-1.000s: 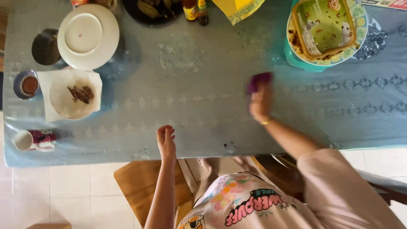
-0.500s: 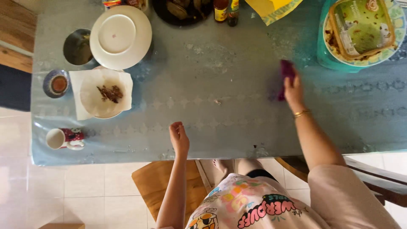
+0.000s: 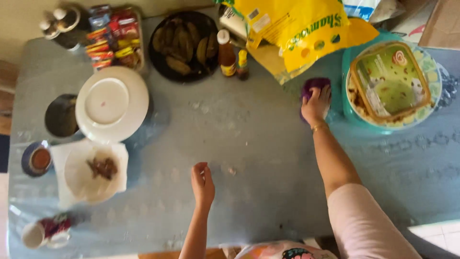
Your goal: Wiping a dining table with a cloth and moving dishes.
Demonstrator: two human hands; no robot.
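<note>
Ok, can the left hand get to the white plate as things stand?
Probably yes. The left hand rests open on bare tablecloth, and nothing stands between it and the white plate; the paper with scraps lies off to the side.

Landmark: white plate [image 3: 111, 103] on table [image 3: 249, 144]. Behind it, sachet tray [image 3: 114, 41]; right of that, banana bowl [image 3: 182, 45], then two bottles [image 3: 232, 55]. Before the plate, napkin with scraps [image 3: 91, 172]. Far right, cloth [image 3: 314, 86] under right hand [image 3: 316, 105], beside tub [image 3: 390, 86].
</note>
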